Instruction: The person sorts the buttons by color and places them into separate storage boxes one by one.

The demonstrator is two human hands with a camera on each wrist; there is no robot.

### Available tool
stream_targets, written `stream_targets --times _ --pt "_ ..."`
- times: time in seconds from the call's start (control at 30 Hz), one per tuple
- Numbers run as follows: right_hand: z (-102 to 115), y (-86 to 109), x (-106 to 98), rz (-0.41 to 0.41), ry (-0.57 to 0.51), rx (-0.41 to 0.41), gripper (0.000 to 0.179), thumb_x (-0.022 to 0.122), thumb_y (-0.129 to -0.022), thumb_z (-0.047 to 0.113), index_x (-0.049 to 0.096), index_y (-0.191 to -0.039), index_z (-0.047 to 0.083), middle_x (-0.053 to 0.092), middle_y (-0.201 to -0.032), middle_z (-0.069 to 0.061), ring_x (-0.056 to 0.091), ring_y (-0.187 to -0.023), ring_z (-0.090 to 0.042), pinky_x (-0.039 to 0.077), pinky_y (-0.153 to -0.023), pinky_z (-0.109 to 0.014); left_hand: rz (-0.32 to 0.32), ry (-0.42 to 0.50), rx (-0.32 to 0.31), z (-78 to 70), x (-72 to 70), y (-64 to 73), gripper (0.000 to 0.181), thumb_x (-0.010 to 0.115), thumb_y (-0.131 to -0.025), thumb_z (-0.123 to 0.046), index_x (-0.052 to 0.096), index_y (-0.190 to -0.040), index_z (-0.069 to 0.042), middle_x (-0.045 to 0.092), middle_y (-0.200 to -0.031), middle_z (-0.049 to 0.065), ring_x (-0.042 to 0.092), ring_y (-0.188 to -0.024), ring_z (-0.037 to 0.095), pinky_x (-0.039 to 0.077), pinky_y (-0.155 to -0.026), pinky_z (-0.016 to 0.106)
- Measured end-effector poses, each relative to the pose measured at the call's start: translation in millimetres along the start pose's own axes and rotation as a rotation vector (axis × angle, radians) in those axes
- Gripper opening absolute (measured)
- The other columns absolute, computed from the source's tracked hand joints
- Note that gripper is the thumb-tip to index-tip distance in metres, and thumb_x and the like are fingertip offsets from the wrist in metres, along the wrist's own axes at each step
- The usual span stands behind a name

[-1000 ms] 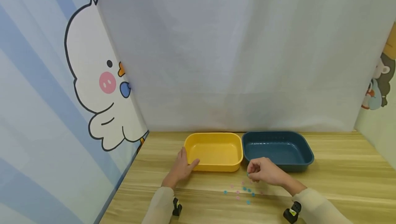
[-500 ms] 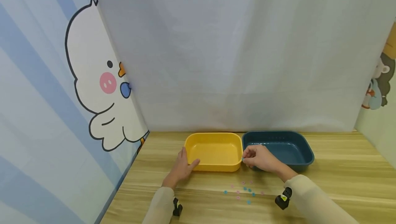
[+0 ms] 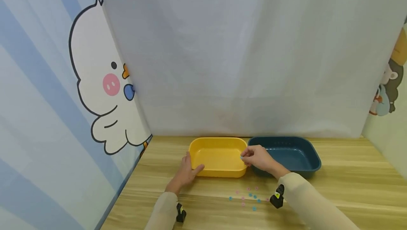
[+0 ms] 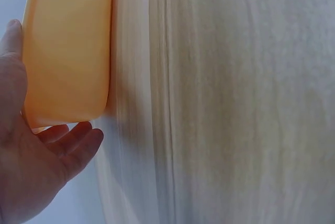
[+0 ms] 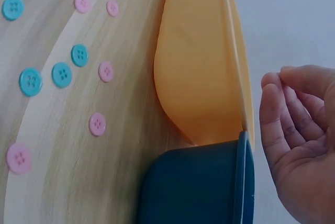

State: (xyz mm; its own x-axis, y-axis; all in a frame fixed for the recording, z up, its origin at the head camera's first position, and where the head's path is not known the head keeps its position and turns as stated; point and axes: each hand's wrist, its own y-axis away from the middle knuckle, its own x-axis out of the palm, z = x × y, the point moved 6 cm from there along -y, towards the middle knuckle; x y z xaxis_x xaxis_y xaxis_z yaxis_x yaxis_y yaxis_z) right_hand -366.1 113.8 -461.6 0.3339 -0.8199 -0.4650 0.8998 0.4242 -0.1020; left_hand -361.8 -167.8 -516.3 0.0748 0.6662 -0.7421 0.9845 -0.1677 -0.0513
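Note:
My left hand (image 3: 184, 174) grips the front left corner of a yellow plastic basin (image 3: 219, 173), its thumb near the front rim and its fingers along the side. Over the basin's right end, my right hand (image 3: 259, 158) pinches a small blue button (image 3: 241, 157) between thumb and forefinger. In the right wrist view the pinching fingertips (image 5: 271, 80) are above the rim level, and the button itself cannot be made out. Blue four-hole buttons (image 5: 62, 75) and pink buttons (image 5: 97, 124) lie scattered on the table in front of the basins.
A dark blue basin (image 3: 306, 173) stands right against the yellow one's right side. Both sit on a wood-grain table (image 3: 356, 187). A pale curtain (image 3: 254, 64) hangs behind, and a patterned cloth (image 3: 41, 124) lines the left.
My right hand has risen from the table near the scattered buttons and moved left and away from me, over the yellow basin's right rim with the blue button. The left hand keeps its place.

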Motion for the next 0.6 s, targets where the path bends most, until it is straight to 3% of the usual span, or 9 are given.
stream_targets --times 0.3,0.6 --pt "-5.2 -15.0 0.6 -0.056 0.057 0.044 0.01 0.062 -0.091 0.006 0.066 -0.096 -0.002 0.063 -0.078 -0.007 0.061 -0.07 -0.027 0.053 -0.067 -0.044 0.002 -0.001 -0.006 -1.8 -2.0 -0.3 0.092 0.056 -0.094 -0.042 0.004 -0.145 0.014 0.017 -0.144 0.037 0.026 -0.132 0.047 0.024 -0.107 0.052" --pt "-10.6 -26.9 1.1 -0.069 0.066 0.072 0.01 0.061 -0.091 0.004 0.066 -0.097 -0.002 0.063 -0.082 -0.007 0.064 -0.082 -0.034 0.054 -0.071 -0.039 0.01 0.017 -0.014 0.1 -1.1 0.5 0.093 0.057 -0.093 -0.041 0.003 -0.145 0.013 0.017 -0.144 0.037 0.027 -0.132 0.047 0.024 -0.107 0.052"
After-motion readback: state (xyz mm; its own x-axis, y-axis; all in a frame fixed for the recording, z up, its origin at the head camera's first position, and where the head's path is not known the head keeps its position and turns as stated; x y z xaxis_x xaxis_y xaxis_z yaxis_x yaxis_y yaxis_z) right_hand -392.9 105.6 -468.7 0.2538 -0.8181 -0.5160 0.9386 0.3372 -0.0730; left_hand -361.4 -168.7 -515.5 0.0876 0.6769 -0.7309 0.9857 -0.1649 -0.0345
